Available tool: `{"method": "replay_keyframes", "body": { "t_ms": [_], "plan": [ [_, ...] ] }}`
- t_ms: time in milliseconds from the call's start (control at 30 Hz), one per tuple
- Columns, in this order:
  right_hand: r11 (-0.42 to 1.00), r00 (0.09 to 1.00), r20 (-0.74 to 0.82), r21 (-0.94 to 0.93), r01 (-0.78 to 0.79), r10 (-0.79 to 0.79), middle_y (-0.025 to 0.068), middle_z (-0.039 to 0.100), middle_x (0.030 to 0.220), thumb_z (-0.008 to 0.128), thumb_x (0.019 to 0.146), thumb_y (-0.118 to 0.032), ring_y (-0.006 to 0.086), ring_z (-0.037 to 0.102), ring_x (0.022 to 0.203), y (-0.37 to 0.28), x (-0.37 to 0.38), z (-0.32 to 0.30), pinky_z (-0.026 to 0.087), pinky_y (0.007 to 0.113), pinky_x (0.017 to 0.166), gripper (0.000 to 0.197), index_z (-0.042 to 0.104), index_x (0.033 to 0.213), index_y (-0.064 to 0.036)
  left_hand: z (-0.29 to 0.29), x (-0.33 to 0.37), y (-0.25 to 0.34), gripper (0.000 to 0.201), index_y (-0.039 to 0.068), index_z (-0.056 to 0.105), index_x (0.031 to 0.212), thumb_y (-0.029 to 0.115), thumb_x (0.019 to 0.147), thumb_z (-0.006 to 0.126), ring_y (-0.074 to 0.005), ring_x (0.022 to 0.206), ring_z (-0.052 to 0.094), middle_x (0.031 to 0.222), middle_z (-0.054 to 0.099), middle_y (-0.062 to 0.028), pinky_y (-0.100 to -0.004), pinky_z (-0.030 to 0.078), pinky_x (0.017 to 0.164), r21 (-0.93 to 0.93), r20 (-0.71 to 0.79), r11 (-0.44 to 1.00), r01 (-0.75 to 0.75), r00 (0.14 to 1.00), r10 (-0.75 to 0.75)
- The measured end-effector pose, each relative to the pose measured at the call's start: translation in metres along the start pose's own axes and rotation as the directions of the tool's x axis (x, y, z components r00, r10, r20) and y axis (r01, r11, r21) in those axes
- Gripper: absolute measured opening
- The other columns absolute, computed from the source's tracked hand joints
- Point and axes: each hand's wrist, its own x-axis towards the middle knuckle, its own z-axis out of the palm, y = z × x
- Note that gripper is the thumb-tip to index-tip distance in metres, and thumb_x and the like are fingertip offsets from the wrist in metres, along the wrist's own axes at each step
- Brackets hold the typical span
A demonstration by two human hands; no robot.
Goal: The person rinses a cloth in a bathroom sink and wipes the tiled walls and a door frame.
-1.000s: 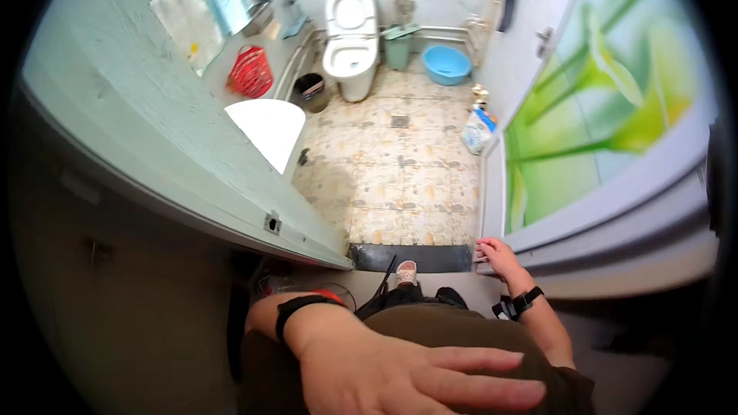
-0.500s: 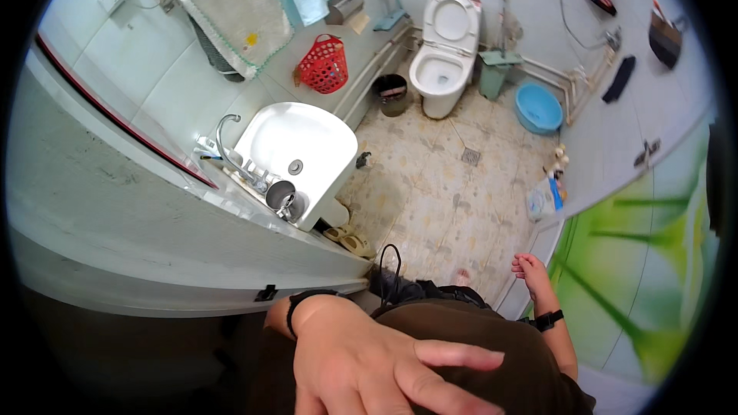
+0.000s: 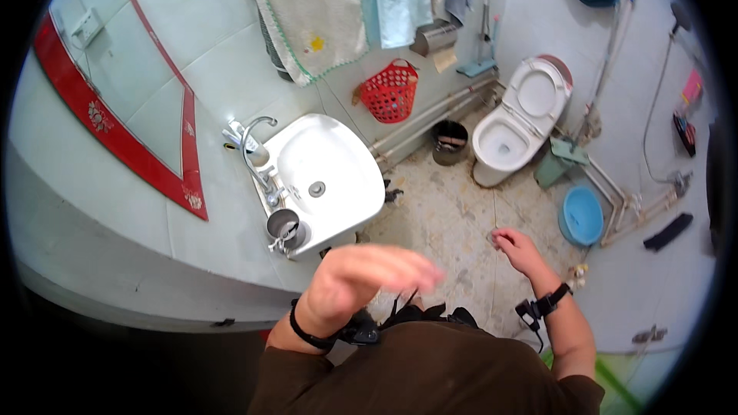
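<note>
My left hand (image 3: 369, 273) is in the air in front of my body, between me and the sink. It is blurred, fingers stretched out, holding nothing. To the right, my right hand (image 3: 516, 250) hangs over the tiled floor with fingers curled in and nothing seen in them. Neither hand touches anything. Nearest the left hand is the white washbasin (image 3: 350, 177), with a curved metal tap (image 3: 257, 146) and a grey metal cup (image 3: 284, 227) on its rim. The floor drain (image 3: 490, 240) shows partly beside my right fingertips.
A red-framed mirror (image 3: 184, 177) hangs left of the basin. Towels (image 3: 307, 15) and a red basket (image 3: 390, 94) are on the wall. Farther back stand a dark bin (image 3: 450, 142), a toilet (image 3: 500, 173), a green bin (image 3: 557, 161) and a blue basin (image 3: 582, 215).
My view has moved into the bathroom, and the washbasin and mirror show larger. My left hand has risen and turned sideways; my right hand has moved forward and inward.
</note>
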Motion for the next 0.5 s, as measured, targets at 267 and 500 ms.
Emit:
{"method": "replay_keyframes", "body": {
  "t_ms": [267,500],
  "plan": [
    [0.807,0.708,0.444,0.062,0.588,-0.550,0.0089,0.059,0.093,0.049,0.081,-0.015,0.0152,0.056,0.081,-0.212,0.206,0.083,0.044,0.027,0.073,0.028,0.052,0.106,-0.0031,-0.106,-0.003,-0.030,0.031,-0.004,0.049,0.104,0.020,0.088,0.038,-0.0276,0.092,0.056,0.097,0.057,-0.0169,-0.0373,0.042,0.083,0.103,-0.768,0.936,0.336,0.625,-0.139],
    [0.834,0.429,0.730,0.365,0.414,-0.532,0.0071,0.049,0.111,0.050,0.082,-0.015,0.0157,0.049,0.096,-0.322,0.334,0.239,0.043,0.030,0.079,0.035,0.045,0.115,-0.0061,-0.141,-0.040,-0.030,0.025,-0.001,0.051,0.104,0.015,0.087,0.041,-0.0215,0.091,0.056,0.099,0.057,-0.0141,-0.0310,0.043,0.079,0.012,-0.944,0.850,0.526,0.286,-0.163]
  ]
}}
